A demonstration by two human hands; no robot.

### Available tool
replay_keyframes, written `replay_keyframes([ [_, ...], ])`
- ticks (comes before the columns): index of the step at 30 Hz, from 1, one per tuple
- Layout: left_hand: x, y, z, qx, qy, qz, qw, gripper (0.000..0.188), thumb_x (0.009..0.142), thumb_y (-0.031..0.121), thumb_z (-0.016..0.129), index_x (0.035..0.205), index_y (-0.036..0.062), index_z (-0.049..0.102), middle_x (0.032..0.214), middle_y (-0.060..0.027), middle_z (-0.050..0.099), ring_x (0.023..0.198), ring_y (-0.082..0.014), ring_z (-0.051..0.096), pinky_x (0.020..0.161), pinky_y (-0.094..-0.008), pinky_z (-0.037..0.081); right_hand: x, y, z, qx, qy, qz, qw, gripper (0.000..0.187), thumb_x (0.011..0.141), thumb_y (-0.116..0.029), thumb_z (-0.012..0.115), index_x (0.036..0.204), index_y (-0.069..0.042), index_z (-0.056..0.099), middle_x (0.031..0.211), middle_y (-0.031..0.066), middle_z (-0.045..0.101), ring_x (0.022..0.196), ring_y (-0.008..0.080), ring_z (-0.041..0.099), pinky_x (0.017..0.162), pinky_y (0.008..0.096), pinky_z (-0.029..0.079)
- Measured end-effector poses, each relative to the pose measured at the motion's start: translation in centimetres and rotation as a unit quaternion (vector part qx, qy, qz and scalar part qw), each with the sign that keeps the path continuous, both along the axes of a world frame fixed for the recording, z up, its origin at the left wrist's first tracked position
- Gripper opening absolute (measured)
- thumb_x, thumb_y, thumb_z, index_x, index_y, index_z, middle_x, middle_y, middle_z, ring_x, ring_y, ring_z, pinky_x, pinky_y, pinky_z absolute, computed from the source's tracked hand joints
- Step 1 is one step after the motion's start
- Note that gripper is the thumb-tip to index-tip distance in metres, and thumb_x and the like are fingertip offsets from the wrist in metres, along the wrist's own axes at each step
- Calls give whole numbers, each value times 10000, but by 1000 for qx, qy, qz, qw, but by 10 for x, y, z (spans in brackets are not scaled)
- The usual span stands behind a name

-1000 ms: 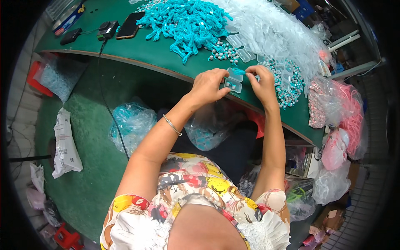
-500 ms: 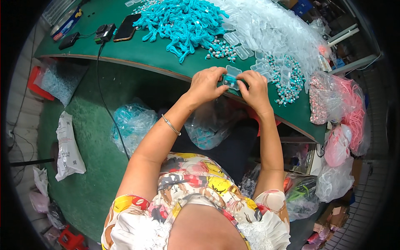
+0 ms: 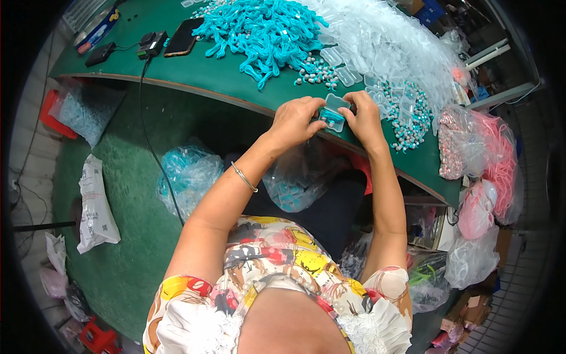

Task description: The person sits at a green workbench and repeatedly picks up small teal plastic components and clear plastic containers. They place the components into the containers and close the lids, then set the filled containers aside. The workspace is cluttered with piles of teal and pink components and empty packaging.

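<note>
A small clear plastic box (image 3: 338, 102) with its lid raised is held at the table's near edge. Turquoise cord (image 3: 332, 115) lies coiled in its lower half. My left hand (image 3: 296, 120) grips the box's left side between thumb and fingers. My right hand (image 3: 364, 118) pinches the right side near the lid, its fingertips partly hidden. Just beyond sit loose grey-and-turquoise earplugs (image 3: 317, 72) and a heap of turquoise cords (image 3: 262, 35). Another pile of earplugs (image 3: 411, 131) lies right of my right hand.
A large mound of clear plastic boxes (image 3: 383, 38) covers the back right of the green table (image 3: 194, 71). A phone (image 3: 183, 38) and a small black device (image 3: 152, 45) with a cable lie at left. Bags with pink cords (image 3: 498, 135) hang at the right edge.
My right hand has shifted slightly up and away from the cord to the box's lid side. More of the cord inside now shows. My left hand stays at the box.
</note>
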State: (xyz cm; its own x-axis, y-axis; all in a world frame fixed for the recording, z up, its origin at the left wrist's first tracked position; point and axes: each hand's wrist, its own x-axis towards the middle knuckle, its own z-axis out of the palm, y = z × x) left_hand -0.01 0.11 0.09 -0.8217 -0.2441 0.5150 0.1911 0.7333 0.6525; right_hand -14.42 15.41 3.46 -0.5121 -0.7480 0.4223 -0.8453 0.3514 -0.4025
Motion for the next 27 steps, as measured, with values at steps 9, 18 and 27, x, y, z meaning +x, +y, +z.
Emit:
replay_keyframes([
  [9,1,3,3,-2,-7,10,1000,473,755,189,790,1164,69,586,921,-104,619,859,-312,629,721,-422,500,17,14,-1,-114,-2,68,991,173,759,-4,748,907,-4,659,851,121,628,747,273,643,654,355,513],
  [18,7,15,2,-74,-28,93,993,371,769,266,786,1050,57,664,946,-105,603,884,-315,617,763,-437,477,35,20,-15,-169,1,28,985,150,812,-1,698,960,-23,689,924,131,672,843,295,663,732,367,529],
  [27,13,30,-2,-84,22,117,989,249,801,221,751,983,69,674,883,-79,594,820,-287,613,706,-412,457,40,17,-21,-188,52,15,981,153,823,16,696,972,-21,687,901,115,667,807,261,648,708,333,515],
])
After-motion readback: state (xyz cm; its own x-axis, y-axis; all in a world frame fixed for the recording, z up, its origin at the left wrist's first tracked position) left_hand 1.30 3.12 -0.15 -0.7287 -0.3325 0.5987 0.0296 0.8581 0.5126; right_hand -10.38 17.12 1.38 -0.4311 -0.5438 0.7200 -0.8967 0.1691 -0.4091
